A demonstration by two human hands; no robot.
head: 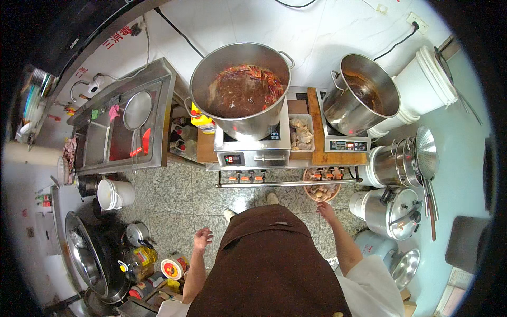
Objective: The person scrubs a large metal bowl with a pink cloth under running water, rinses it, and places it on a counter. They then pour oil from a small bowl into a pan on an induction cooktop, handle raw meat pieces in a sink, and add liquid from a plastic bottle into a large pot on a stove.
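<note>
My left hand point(203, 238) hangs at my side over the tiled floor, fingers loosely curled and apart, holding nothing. On the other side my right hand point(326, 211) is held out with nothing in it. It appears just in front of a basin of raw meat pieces point(320, 193) under the stove rail; whether it touches the rim I cannot tell. Before me a large stockpot point(242, 89) of dark red broth with chillies stands on an induction cooker point(253, 156). A smaller tall stockpot point(358, 95) with dark liquid sits on a second cooker point(346, 145).
A metal rail point(277, 184) with orange-handled valves runs along the stove front. To the left, a steel sink point(168, 119) holds a strainer point(138, 111). A white bucket point(115, 194) stands below it. A pressure cooker point(392, 212) and ladles point(429, 198) are at right.
</note>
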